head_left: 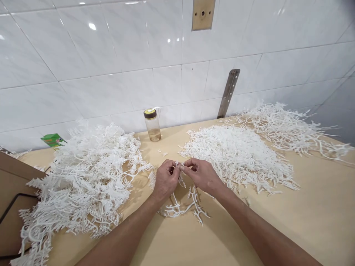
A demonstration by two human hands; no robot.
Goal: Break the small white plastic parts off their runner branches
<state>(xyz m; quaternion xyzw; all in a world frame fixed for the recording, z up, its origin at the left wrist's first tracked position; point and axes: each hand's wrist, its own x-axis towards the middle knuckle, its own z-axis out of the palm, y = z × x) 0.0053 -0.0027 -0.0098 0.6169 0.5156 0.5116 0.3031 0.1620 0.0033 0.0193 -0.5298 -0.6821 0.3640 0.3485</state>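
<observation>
A small white sprig (pixel 181 181) is held above the middle of the table (pixel 318 214), pinched between thumb and forefinger of both the left hand (pixel 165 180) and the right hand (pixel 204 175), whose fingertips are brought almost together. Just below, toward the near edge, a branched stem (pixel 194 201) is seen (whether it is joined to the sprig cannot be told). The work is judged to be part way along: toward the left edge a large, fluffy heap of sprays (pixel 91 177) is piled, seemingly left to be handled, while right of the hands a flatter heap of short pieces (pixel 235 153) and, toward the far right corner, a tangle of barer stems (pixel 288 127) are gathered, apparently already dealt with. Near the far edge, between the heaps, a lidded bottle (pixel 153 129) is placed, and toward the far left corner a green carton (pixel 53 139) is partly hidden by the sprays.
</observation>
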